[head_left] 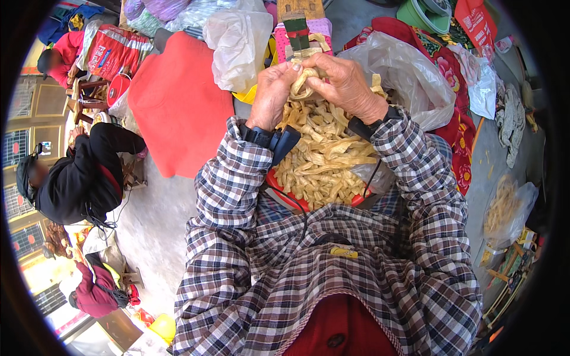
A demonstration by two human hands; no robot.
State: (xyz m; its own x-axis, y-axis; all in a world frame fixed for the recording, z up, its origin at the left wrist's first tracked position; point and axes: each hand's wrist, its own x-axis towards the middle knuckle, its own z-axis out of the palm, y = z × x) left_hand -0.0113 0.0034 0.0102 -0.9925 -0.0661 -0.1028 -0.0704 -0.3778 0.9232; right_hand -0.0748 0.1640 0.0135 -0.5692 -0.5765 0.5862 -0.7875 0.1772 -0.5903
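Observation:
Both hands are closed on one pale tan strip (301,88), which is bent into a loop between them. My left hand (272,94) pinches it from the left with thumb and fingers, and my right hand (345,84) grips it from the right. Just below lies a heap of folded tan strips (326,154) in a red basin (279,188) on my lap. Beyond my fingers, a wooden board (300,8) carries a dark green and red band (297,34), with more tan strip at its near end.
A white plastic bag (237,44) and a red cloth-like sheet (181,107) lie to the left. At the right are a clear bag (409,77), red floral cloth (463,142) and a bag of tan strips (504,207). Other people, one in black (77,172), sit far left.

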